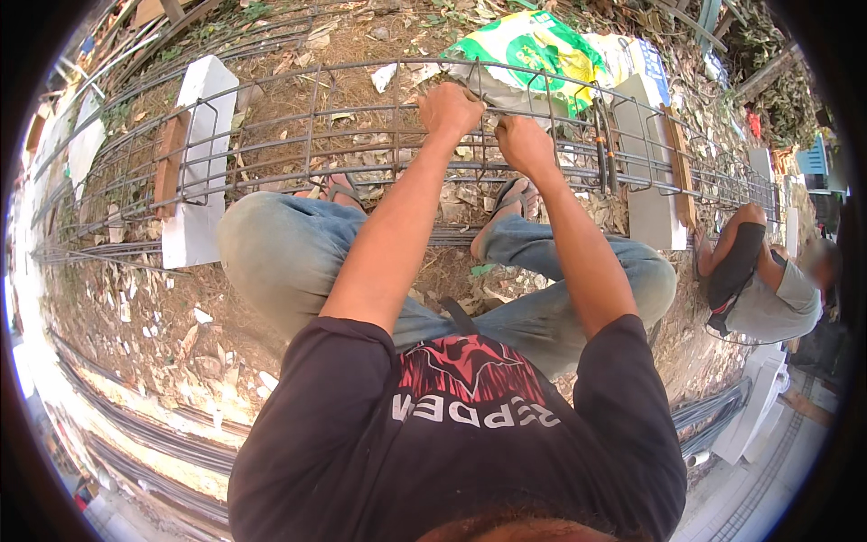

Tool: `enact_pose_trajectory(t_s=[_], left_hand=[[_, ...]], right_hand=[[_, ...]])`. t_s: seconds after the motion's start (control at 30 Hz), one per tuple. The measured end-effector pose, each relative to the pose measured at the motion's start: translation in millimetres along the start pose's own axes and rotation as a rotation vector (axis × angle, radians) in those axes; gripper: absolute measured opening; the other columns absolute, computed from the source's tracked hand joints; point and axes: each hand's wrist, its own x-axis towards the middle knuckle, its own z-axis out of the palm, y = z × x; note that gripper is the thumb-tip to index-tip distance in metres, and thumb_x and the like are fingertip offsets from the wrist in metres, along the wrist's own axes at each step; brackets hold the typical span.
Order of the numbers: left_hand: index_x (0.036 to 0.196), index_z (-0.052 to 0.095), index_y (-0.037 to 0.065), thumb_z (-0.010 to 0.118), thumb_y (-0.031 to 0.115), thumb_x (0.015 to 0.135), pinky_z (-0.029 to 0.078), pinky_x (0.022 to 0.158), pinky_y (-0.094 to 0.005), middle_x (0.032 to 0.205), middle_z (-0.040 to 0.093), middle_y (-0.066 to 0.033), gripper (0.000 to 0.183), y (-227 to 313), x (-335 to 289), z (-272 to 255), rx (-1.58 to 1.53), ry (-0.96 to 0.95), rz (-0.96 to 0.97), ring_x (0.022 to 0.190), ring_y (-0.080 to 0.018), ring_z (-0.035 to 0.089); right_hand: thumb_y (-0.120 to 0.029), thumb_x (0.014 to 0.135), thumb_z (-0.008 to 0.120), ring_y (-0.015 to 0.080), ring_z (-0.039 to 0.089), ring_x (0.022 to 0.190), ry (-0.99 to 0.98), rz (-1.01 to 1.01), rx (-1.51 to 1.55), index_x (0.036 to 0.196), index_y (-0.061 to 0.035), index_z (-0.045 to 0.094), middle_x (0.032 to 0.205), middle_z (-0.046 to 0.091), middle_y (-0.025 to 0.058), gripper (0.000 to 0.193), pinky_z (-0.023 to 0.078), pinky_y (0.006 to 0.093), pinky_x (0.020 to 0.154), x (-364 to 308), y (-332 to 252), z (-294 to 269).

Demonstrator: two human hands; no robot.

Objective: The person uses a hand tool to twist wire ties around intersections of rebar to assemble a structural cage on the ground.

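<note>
A long rebar cage (361,140) of thin steel bars and square stirrups runs across in front of me, above my sandalled feet. My left hand (452,110) is closed on its far upper part, beside a stirrup. Slightly nearer and to the right, my right hand (526,144) is also closed on the cage; its fingertips are partly hidden. Which bar each hand grips is hard to make out. Pincers (610,163) with dark and orange handles hang on the cage right of my right hand.
White blocks (206,117) (655,203) and wooden pieces (170,167) (679,167) hold the cage at both sides. A green, yellow and white sack (533,54) lies beyond it. Another person (768,289) squats at the right. Bundled bars (163,443) lie at the lower left.
</note>
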Motion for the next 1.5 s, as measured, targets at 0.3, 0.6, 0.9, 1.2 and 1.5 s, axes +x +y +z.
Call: enact_pose_trajectory(t_s=[0.3, 0.6, 0.9, 1.2, 1.5], left_hand=[[0.093, 0.087, 0.018, 0.086, 0.039, 0.079, 0.044, 0.100, -0.0426, 0.087, 0.079, -0.0102, 0.025, -20, -14, 1, -0.088, 0.054, 0.290, 0.099, -0.0306, 0.067], [0.089, 0.087, 0.012, 0.082, 0.036, 0.084, 0.046, 0.093, -0.0455, 0.076, 0.076, -0.0136, 0.024, -13, -12, 17, -0.111, 0.239, 0.254, 0.081, -0.0328, 0.071], [0.099, 0.087, 0.018, 0.081, 0.035, 0.086, 0.048, 0.100, -0.0470, 0.087, 0.079, -0.0131, 0.022, -25, -3, 8, -0.131, 0.017, 0.290, 0.083, -0.0321, 0.073], [0.162, 0.041, 0.023, 0.091, 0.037, 0.079, 0.033, 0.125, -0.0530, 0.170, 0.032, -0.0177, 0.098, 0, 14, -36, 0.419, -0.166, 0.413, 0.157, -0.0388, 0.029], [0.170, 0.014, 0.021, 0.092, 0.063, 0.061, 0.015, 0.132, -0.0586, 0.175, 0.024, -0.0121, 0.141, 1, 63, -43, 0.665, -0.354, 0.633, 0.162, -0.0357, 0.019]], right_hand=[[-0.018, 0.087, 0.066, 0.0412, 0.076, 0.087, -0.221, -0.088, 0.007, 0.092, 0.0043, 0.079, 0.092, 0.076, 0.0278, 0.027, 0.059, 0.0509, 0.080, 88, -41, -29], [-0.029, 0.090, 0.076, 0.0388, 0.075, 0.096, -0.236, -0.357, -0.351, 0.096, -0.0035, 0.076, 0.096, 0.077, 0.0186, 0.026, 0.061, 0.0504, 0.083, 98, -23, -54], [-0.030, 0.098, 0.070, 0.0211, 0.064, 0.059, -0.567, -0.172, 0.163, 0.090, 0.0044, 0.077, 0.075, 0.073, 0.0107, 0.036, 0.055, 0.0381, 0.059, 108, -3, -47], [-0.040, 0.095, 0.072, 0.0430, 0.069, 0.111, 0.086, 0.148, -0.195, 0.132, -0.0093, 0.068, 0.124, 0.069, 0.0261, 0.048, 0.055, 0.0548, 0.096, 17, 110, -98], [-0.016, 0.094, 0.070, 0.0472, 0.058, 0.130, 0.214, 0.192, -0.196, 0.153, -0.0072, 0.042, 0.142, 0.057, 0.0309, 0.066, 0.051, 0.0538, 0.106, -56, 172, -51]])
